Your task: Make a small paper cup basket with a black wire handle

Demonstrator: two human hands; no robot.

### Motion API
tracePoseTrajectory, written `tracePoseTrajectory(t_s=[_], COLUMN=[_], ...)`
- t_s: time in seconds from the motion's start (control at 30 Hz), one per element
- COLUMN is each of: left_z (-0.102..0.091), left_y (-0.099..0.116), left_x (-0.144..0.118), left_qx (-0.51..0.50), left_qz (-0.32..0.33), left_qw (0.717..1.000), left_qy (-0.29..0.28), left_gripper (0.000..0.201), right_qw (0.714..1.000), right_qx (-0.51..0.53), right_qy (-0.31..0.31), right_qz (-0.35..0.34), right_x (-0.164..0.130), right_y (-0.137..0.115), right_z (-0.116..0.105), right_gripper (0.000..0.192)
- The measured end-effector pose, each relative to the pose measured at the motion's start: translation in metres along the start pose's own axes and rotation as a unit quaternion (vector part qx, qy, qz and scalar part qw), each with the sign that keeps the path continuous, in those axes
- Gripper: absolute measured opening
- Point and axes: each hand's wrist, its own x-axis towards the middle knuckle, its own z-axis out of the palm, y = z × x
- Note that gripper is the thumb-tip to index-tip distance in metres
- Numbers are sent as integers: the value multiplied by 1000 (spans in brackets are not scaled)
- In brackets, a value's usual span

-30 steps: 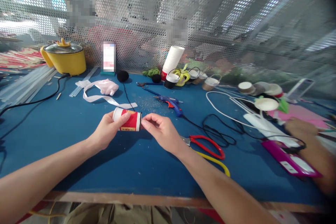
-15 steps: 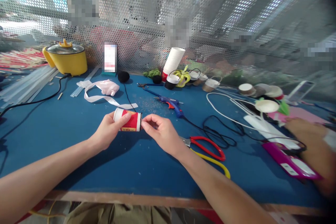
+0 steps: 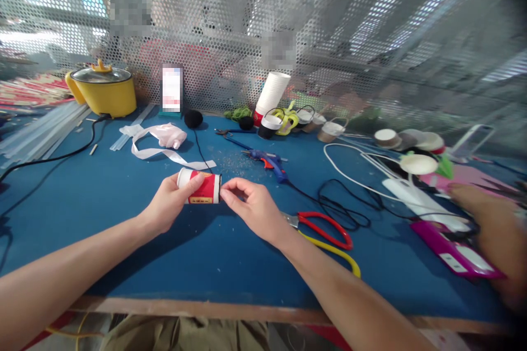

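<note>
My left hand (image 3: 167,204) is wrapped round a red and white paper cup (image 3: 211,191) lying sideways, thumb on top. A dark band of black yarn (image 3: 220,188) edges the cup's right end. There my right hand (image 3: 256,209) pinches with thumb and forefinger at the yarn; the exact grip is partly hidden. From a black yarn ball (image 3: 193,118) at the back, a strand runs down to the cup. White ribbon (image 3: 164,154) lies just beyond the cup. Beside my right wrist rest large scissors (image 3: 325,232) with red and yellow handles.
A blue glue gun (image 3: 265,160) and pliers (image 3: 236,131) lie ahead. Behind them stand stacked paper cups (image 3: 272,93) and small wrapped cups. At left are a yellow pot (image 3: 109,93) and clear sticks (image 3: 45,129). Another person's arm (image 3: 492,225) reaches over a purple power strip (image 3: 455,252).
My hands and the cup have barely moved, the cup turning slightly. At right, the other person's arm has shifted, and dark scissor-like blades now show near it.
</note>
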Motion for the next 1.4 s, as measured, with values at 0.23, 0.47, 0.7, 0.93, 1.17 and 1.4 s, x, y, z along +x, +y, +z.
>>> tracePoseTrajectory(t_s=[0.23,0.47,0.7,0.93,1.17,1.4], left_z=[0,-7,-13,-15,-7,-3], left_y=[3,8,11,23,40,42], left_x=[2,9,14,15,25,34], left_qx=[-39,-55,8,57,45,-10], left_qz=[-15,-23,47,148,111,83], left_qw=[999,998,998,987,992,997], left_qy=[2,-23,-32,-21,-36,-2], left_gripper=[32,33,33,29,28,27], right_qw=[1000,977,869,864,934,984], right_qx=[3,-158,-434,-422,-220,115], right_qy=[-8,138,43,69,186,98], right_qz=[-3,32,235,267,210,99], right_x=[-1,25,58,67,53,13], right_y=[0,20,73,88,62,7], right_z=[0,-46,-88,-83,-99,-75], right_gripper=[21,23,12,13,36,23])
